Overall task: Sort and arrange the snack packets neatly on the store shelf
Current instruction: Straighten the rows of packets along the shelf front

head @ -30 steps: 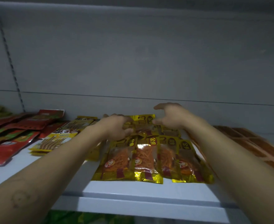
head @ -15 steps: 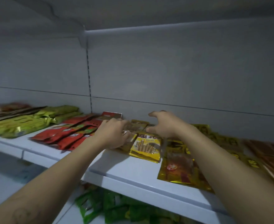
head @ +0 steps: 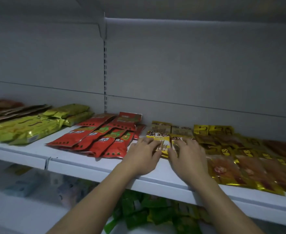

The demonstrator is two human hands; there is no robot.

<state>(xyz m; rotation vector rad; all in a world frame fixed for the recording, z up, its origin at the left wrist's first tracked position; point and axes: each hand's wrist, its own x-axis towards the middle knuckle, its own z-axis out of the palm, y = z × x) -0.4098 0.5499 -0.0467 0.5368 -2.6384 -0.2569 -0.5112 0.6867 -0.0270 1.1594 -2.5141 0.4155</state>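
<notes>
**Two flat grips on the yellow-brown packets**

We see the left grip (head: 143, 156) and the right grip (head: 188, 157) lying side by side on the shelf (head: 88, 164). They are close together but not touching. Both are opened out, with fingers spread and only a little bent. They press down on the yellow-brown packets (head: 157, 136). Neither grip is curled round a packet, and nothing is lifted.

The yellow-brown packets sit right under the fingers and go on past the fingertips toward the back of the shelf. They lie in two short rows, one under each grip, and they overlap like roof tiles. Each one has a yellow band with big dark letters and a brown part. The letters are too blurry for us to read.

Just beside the left grip, on its outer side, lie the red packets (head: 101, 139). They are shiny, with white letters and a green patch, and they are fanned out over each other. Farther out that way we see the green-yellow packets (head: 20, 129).

Just beside the right grip, on its outer side, lie the gold packets (head: 231, 168). Orange food shows on their fronts.

Below both grips, under the shelf, some green packets (head: 138, 213) lie in a blurry heap.
</notes>
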